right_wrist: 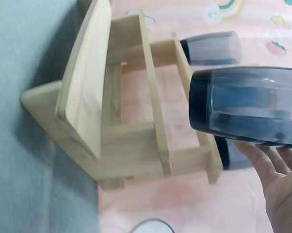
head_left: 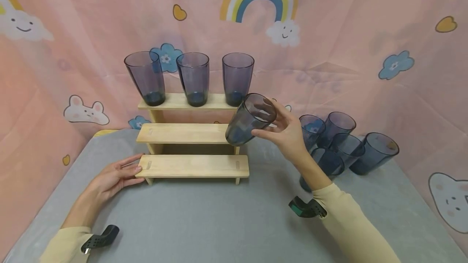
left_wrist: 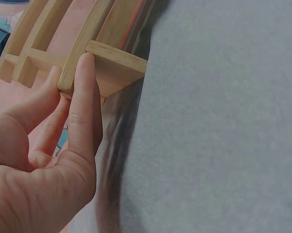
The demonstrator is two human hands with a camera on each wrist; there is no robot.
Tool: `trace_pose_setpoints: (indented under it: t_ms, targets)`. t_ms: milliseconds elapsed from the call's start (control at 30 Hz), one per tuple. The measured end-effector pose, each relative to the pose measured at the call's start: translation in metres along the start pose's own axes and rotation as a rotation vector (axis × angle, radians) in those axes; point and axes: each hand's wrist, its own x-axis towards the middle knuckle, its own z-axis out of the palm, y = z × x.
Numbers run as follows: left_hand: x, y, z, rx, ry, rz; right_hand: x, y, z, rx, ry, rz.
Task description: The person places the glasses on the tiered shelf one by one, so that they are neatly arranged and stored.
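Note:
My right hand point(head_left: 287, 133) grips a bluish-purple glass tumbler point(head_left: 248, 123) near its rim, thumb on one side and fingers on the other. The tumbler tilts, base toward lower left, in front of the right end of a three-step wooden stand point(head_left: 193, 165). In the right wrist view the tumbler point(right_wrist: 248, 107) has a dark thick base. My left hand point(head_left: 113, 177) pinches the left end of the lowest step; in the left wrist view its thumb and fingers lie on either side of the board point(left_wrist: 83, 53). Three tumblers point(head_left: 193, 78) stand in a row on the top step.
Several more tumblers point(head_left: 376, 153) stand grouped on the grey cloth point(head_left: 219, 222) at the right, behind my right forearm. A pink curtain point(head_left: 329, 3) with rainbow and flower prints hangs behind the table.

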Motion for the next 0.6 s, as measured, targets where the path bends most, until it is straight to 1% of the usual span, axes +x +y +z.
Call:
trace_pose_setpoints:
  t_ms: [100,300,367,500,600]
  targets:
    - [-0.001,0.001,0.0,-0.002,0.005,-0.003,0.002,0.005,0.011,0.022,-0.008,0.013]
    - [-0.003,0.001,0.002,-0.026,0.017,-0.013,0.006,0.012,0.036,0.036,-0.02,0.072]
    - [-0.003,0.001,0.002,-0.028,0.017,-0.01,0.008,0.014,0.044,0.057,-0.025,0.083]
    - [-0.002,0.001,0.003,-0.018,0.011,-0.003,0.013,0.019,0.059,0.094,-0.035,0.077]
    - [-0.002,0.002,0.003,-0.003,0.012,-0.003,0.02,0.022,0.07,0.071,-0.054,0.069]
